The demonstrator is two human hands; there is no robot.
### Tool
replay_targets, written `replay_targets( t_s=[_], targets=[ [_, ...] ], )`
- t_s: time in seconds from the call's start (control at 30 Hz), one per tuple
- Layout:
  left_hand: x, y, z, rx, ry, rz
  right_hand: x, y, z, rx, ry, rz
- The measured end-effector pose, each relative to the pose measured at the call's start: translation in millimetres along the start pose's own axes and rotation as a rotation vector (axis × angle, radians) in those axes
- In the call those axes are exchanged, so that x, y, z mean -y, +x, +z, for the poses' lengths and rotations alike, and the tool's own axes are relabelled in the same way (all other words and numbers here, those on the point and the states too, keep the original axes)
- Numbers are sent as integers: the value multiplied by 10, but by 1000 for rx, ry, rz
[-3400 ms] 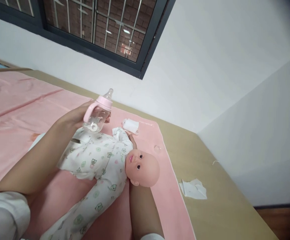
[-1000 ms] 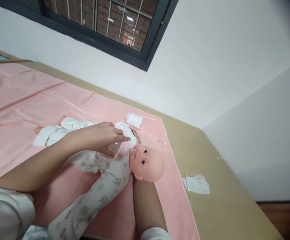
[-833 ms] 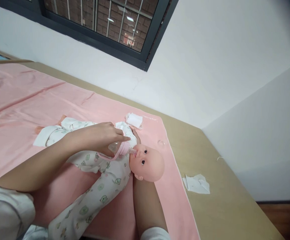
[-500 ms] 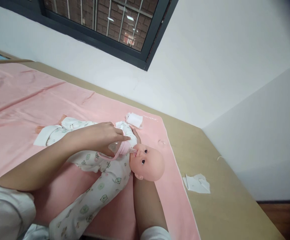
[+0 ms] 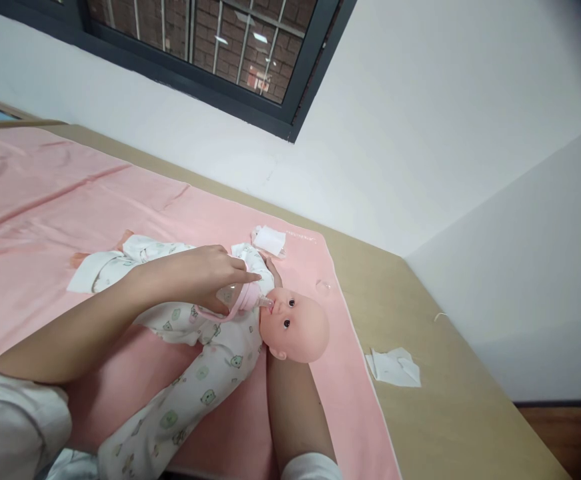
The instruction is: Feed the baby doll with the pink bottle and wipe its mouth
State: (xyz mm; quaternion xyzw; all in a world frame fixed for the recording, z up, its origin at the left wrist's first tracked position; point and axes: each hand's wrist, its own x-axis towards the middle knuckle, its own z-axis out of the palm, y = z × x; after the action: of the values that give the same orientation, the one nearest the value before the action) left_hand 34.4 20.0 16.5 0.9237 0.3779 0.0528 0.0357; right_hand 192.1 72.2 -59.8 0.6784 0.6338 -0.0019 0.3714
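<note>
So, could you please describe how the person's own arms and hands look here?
The left sleeve is white, with a loose, broad cuff; only the white end of the right sleeve shows. Beyond them, the left forearm and right forearm are bare. The left hand is ungloved, with no ring or watch visible. The right hand is hidden.

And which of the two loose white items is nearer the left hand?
The white item on the pink sheet, near the doll's arm; the other item lies farther from the left hand, mostly on the tan surface.
</note>
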Motion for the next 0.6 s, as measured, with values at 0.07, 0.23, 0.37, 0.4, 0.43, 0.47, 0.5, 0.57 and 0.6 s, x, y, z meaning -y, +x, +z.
replay_targets(
  t_s=[0.07,0.23,0.37,0.4,0.43,0.47,0.5,0.57,0.6],
  targets=[
    [5,-4,0,-2,-6,3,0,-49,-16,421,-253,242],
    [22,-9,22,-13,-5,9,8,-80,-34,538,-289,256],
    [19,-3,27,-3,12,8,-4,-64,-47,588,-347,217],
    [15,-2,24,0,17,4,-7,-59,-46,594,-361,218],
    [11,-2,19,3,20,-2,-10,-54,-43,601,-367,217],
    [7,-2,14,5,23,-8,-11,-50,-39,607,-366,210],
    [4,-3,10,6,25,-12,-11,-46,-34,609,-363,207],
    [4,-5,8,7,30,-11,-7,-40,-27,601,-355,219],
    [6,-6,12,6,32,-9,-3,-37,-27,600,-353,235]
  ],
)
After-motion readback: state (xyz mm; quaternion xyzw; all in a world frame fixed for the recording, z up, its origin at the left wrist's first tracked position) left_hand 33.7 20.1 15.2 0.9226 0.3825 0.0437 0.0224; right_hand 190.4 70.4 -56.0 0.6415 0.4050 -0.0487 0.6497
